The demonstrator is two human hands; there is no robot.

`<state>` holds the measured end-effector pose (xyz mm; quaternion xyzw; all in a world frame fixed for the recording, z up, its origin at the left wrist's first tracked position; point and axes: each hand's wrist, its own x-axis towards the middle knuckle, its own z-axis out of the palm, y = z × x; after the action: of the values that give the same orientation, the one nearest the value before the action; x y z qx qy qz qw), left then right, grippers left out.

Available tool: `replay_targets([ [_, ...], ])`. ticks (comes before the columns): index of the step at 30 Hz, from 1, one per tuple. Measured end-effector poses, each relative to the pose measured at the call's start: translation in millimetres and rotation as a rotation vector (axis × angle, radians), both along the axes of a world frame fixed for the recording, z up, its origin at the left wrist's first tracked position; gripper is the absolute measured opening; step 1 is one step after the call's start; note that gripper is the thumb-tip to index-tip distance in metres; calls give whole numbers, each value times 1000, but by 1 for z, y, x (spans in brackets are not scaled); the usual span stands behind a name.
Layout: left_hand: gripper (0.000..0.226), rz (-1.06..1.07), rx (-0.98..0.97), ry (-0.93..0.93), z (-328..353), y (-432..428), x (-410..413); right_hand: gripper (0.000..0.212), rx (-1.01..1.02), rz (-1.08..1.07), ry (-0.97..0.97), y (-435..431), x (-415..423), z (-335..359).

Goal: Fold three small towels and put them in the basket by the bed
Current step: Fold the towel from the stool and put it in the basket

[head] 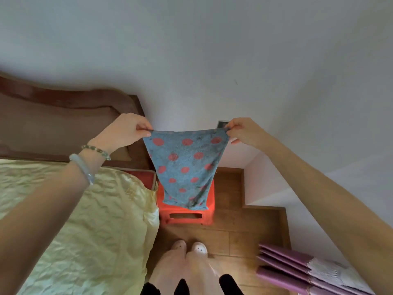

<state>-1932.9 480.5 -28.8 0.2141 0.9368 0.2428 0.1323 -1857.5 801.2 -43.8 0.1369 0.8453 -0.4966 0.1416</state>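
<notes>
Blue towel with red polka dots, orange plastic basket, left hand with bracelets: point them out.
Blue towel with red polka dots [185, 165]: head view, middle of the cloth.
Orange plastic basket [182, 211]: head view, front wall above handle slot.
Left hand [125, 130]: head view, back of the hand.

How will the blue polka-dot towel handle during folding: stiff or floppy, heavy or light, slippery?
Probably floppy: the blue polka-dot towel sags between the left hand and right hand and tapers toward its hanging bottom edge. Likely light, since pinches at two top corners carry it. Its fuzzy pile suggests it will not slip easily.
</notes>
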Motion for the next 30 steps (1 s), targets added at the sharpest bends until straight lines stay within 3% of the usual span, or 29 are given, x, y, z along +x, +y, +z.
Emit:
replay_targets([
  [5,13,3,-121,-68,-95,19,-39,16,143,-72,-57,3,-45,-93],
  [10,17,119,-133,32,-164,36,-79,22,265,-155,16,5,-84,-152],
  [16,17,256,11,104,-207,45,-102,23,120,-358,109,10,-106,-196],
  [20,13,256,58,41,-250,29,-76,25,29,-330,51,-4,-71,-240],
  [30,13,111,58,-209,-391,-18,34,24,113,-165,-246,-49,56,-386],
])
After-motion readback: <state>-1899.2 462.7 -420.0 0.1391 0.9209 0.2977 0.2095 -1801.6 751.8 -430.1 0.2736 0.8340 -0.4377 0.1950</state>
